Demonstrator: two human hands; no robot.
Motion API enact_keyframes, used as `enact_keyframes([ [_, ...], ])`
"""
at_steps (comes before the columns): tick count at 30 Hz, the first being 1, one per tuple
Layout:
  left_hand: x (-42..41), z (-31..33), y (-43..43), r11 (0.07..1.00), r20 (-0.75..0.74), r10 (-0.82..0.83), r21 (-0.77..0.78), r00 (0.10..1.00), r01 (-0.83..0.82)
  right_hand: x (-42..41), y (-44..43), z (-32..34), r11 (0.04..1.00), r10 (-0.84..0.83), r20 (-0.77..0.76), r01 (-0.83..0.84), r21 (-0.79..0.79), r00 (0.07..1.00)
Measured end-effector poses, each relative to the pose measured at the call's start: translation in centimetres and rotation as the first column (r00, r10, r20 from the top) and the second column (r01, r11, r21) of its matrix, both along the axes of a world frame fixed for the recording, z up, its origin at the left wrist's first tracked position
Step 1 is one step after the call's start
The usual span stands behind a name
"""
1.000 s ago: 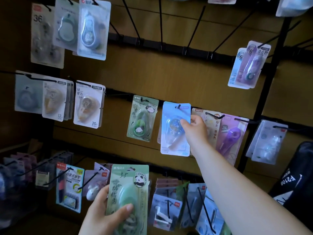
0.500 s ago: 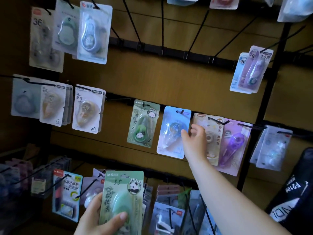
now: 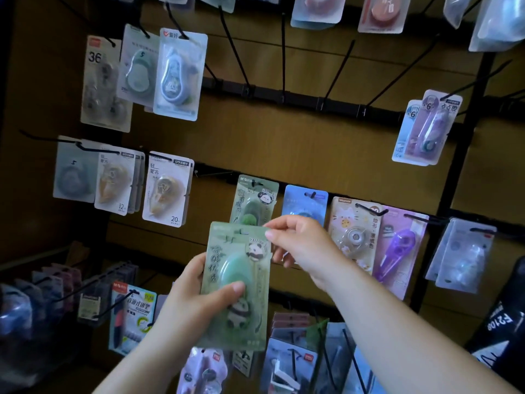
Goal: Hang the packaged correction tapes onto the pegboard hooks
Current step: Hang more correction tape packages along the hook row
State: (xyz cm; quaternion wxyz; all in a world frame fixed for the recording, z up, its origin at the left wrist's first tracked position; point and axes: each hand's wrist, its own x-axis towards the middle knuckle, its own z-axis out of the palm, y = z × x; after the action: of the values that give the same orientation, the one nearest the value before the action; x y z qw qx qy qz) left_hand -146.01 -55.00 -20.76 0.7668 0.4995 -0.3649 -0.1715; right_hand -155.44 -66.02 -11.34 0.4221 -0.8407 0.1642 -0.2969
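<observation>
Head view: at lower centre of the frame, the left hand (image 3: 193,302) grips a green panda correction tape pack (image 3: 235,268), thumb across its blister. The right hand (image 3: 304,245) pinches the pack's top right corner. The pack is just below a matching green pack (image 3: 252,200) (already hooked) on the pegboard (image 3: 284,143).

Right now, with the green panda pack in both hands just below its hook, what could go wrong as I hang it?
1. The right hand pinches only the top corner of the green panda pack, beside its hang hole; fingers may block the hook.
2. The hook carries a matching hanging pack; pushing could swing it or knock it off.
3. The blue pack hangs close by and might get brushed.
</observation>
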Motion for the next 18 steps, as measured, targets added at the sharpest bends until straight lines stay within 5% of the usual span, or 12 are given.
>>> enact_keyframes([
  [6, 2.3, 2.2, 0.0, 0.999, 0.116, -0.013, 0.054, 0.993, 0.006, 2.1, -0.5, 2.4, 0.992, -0.123, 0.178, 0.118, 0.040, 0.976],
  [18, 4.1, 3.9, -1.5, 0.997, 0.160, 0.080, -0.010, 0.984, -0.079, 4.2, -1.2, 4.4, 0.961, -0.273, 0.251, 0.276, 0.025, 0.929],
])
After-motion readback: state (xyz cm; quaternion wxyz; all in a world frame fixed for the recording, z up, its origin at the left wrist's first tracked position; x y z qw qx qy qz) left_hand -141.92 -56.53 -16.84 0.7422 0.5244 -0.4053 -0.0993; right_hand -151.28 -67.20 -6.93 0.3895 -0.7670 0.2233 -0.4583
